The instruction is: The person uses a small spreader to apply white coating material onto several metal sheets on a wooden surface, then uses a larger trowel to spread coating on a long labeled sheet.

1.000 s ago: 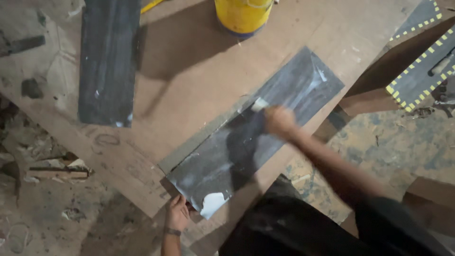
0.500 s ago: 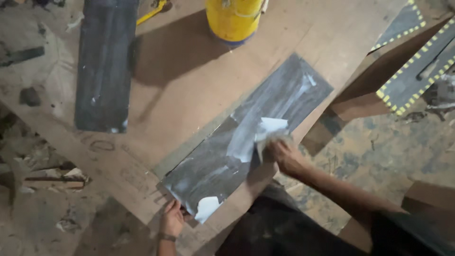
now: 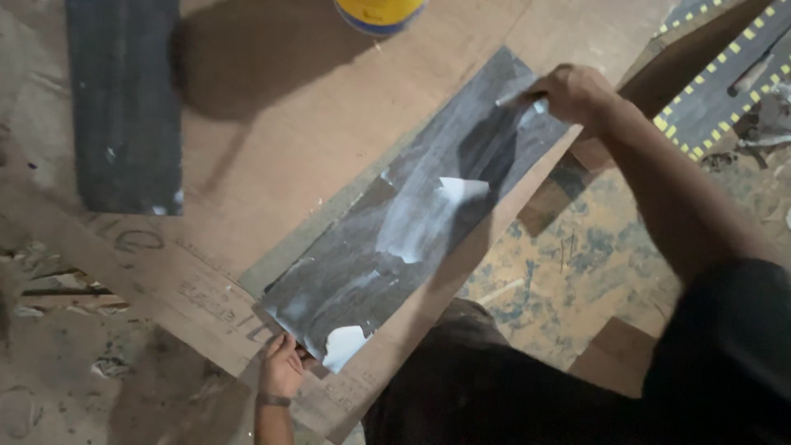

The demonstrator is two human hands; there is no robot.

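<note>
The left hand [image 3: 282, 368] pins the dark laminate sheet [image 3: 412, 222] at its 7 o'clock corner on the plywood board [image 3: 280, 140], while the right hand [image 3: 573, 92], at 1 o'clock, is closed around a small spreader [image 3: 517, 97].

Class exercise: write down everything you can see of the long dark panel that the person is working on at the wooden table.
The dark panel is a long, thin, flat rectangle, grey-black and slightly glossy, streaked with white smears and patches. It lies diagonally on the wooden table, its near corner at the table's edge. The left hand pins that near corner; the right hand presses a small pale object, too blurred to identify, on the far end. A lighter strip borders its left long side.
</note>
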